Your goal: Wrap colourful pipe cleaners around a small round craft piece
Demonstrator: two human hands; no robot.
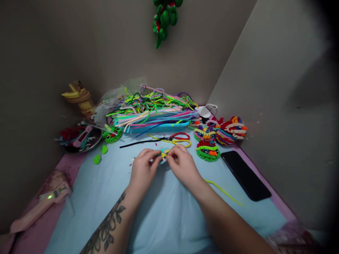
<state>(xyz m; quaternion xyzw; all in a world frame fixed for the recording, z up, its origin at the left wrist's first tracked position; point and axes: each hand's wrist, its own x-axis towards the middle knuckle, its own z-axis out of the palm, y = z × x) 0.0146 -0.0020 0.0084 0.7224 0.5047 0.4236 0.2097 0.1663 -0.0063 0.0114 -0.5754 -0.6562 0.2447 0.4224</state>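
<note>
My left hand and my right hand meet over the middle of the light blue table cover. Both pinch a small pipe-cleaner piece of green, yellow and pink between their fingertips. A yellow-green pipe cleaner lies loose by my right forearm. Red-handled scissors and a black pipe cleaner lie just beyond my hands.
A heap of coloured pipe cleaners sits at the back. Finished pipe-cleaner figures stand to the right, a black phone near the right edge. A pink glue gun lies left, a dark bowl behind it.
</note>
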